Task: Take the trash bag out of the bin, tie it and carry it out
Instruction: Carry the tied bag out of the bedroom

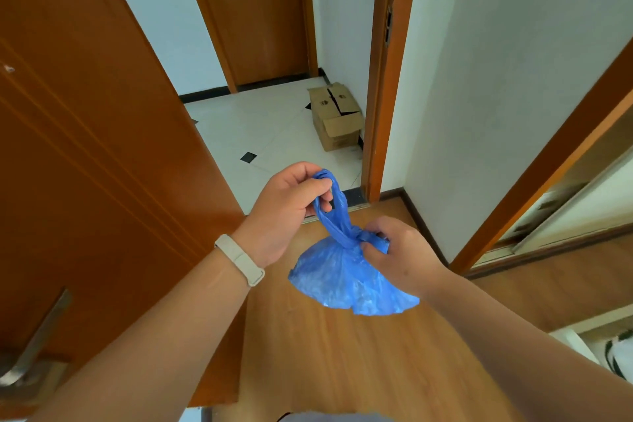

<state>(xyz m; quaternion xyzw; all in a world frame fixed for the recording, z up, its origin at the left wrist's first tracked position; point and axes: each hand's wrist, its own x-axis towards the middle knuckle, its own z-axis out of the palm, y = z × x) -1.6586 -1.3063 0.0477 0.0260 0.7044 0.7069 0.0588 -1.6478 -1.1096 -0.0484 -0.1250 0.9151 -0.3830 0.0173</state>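
Observation:
A small blue plastic trash bag (pixel 346 277) hangs in the air in front of me, above the wooden floor. Its neck is twisted into a knot with a loop standing above it. My left hand (pixel 284 212), with a pale wristband, pinches the top of that loop. My right hand (pixel 397 250) grips the bag at the knot, fingers closed on a short blue tail. The bin is not in view.
An open wooden door (pixel 85 147) stands at my left, its metal handle (pixel 37 343) low down. Ahead, the doorway leads to a white tiled hall with a cardboard box (pixel 337 116) by the right jamb and a closed door (pixel 253 10) beyond. A sliding closet (pixel 565 202) is at right.

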